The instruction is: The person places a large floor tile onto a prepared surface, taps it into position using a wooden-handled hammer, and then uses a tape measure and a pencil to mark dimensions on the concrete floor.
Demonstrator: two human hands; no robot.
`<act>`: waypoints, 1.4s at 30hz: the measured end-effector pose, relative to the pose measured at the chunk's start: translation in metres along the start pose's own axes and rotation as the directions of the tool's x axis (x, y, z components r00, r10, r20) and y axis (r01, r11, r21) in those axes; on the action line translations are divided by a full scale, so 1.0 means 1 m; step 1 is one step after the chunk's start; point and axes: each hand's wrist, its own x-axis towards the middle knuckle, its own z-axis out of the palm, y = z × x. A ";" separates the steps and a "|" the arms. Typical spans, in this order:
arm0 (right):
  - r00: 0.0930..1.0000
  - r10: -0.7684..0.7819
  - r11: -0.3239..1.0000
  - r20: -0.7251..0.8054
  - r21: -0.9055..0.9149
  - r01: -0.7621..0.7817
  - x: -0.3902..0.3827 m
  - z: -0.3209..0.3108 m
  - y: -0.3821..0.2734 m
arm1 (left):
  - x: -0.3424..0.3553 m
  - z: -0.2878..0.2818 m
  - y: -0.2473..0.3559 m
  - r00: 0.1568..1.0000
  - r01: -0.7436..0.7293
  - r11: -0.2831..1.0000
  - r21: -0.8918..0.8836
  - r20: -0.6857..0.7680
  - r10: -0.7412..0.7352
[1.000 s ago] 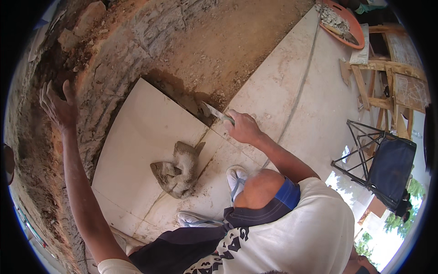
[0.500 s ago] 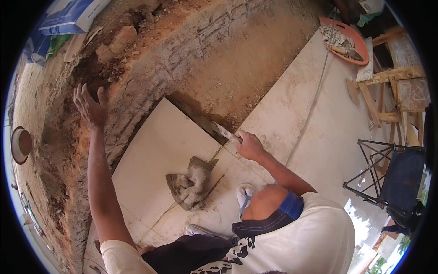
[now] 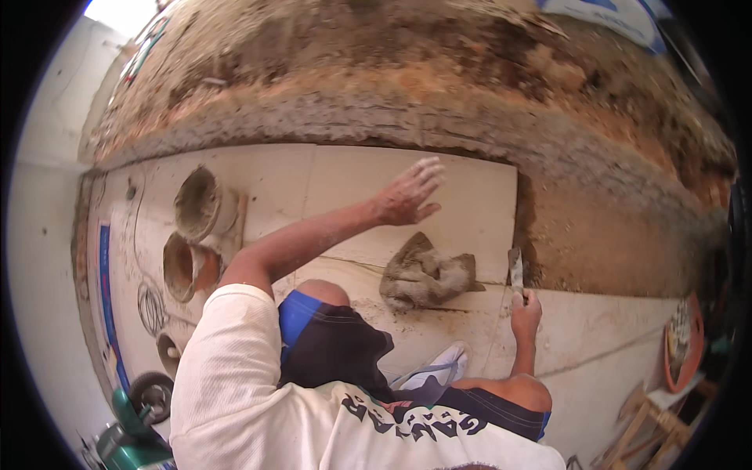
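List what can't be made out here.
- Trowel: head view, handle mostly covered by the right hand.
- Palm of the left hand: head view, hidden by the hand's back.
- Blue-and-white sack: head view, cut off by the upper edge.
- Green machine: head view, cut off by the dark rim.

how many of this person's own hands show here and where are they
2: the left hand, empty, is held out over the pale tile; the right hand grips the trowel near the tile's lower right corner.

White shirt [image 3: 235, 345], dark blue-trimmed shorts [image 3: 333, 345]
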 end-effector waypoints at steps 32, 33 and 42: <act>0.508 -0.141 0.664 0.850 -0.299 0.685 0.031 0.209 -0.277 | -0.466 -0.078 0.017 -0.210 0.976 -0.153 -0.156 -0.474 -0.855; 0.497 -0.130 0.676 0.858 -0.290 0.677 0.028 0.220 -0.275 | -0.466 -0.075 0.023 -0.214 0.971 -0.142 -0.192 -0.439 -0.872; 0.244 0.034 0.971 0.969 -0.089 0.221 -0.062 0.350 -0.227 | -0.375 -0.091 0.097 -0.131 0.833 -0.063 -0.550 -0.084 -0.988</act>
